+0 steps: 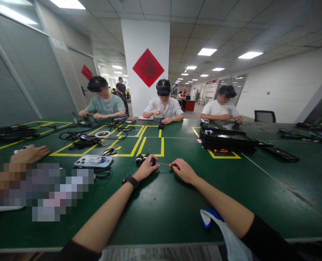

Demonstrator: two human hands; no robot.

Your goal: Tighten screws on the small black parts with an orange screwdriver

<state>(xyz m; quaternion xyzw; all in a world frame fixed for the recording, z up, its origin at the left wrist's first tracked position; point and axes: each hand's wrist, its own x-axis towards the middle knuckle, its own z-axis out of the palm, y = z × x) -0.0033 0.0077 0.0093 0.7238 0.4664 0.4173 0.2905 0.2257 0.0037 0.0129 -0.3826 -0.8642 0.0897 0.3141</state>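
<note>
My left hand (146, 169), with a dark watch (130, 180) on its wrist, is closed around a small black part (153, 162) above the green table. The kind of this part cannot be made out. Black round pieces with white edges (139, 159) show just beyond its fingers. My right hand (185, 170) grips a screwdriver (171, 165) by its orange and black handle. The thin metal shaft points left, its tip close to the fingers of my left hand; whether it touches the part is hidden.
Black trays (227, 139) stand to the right, an orange-handled tool (221, 150) before them. A phone (94, 161), tape roll (102, 134) and tangled cables (11, 132) lie left. A neighbour's hand (30, 154) rests at far left. Several people sit opposite. Blue-white cloth (217, 221) lies near my right forearm.
</note>
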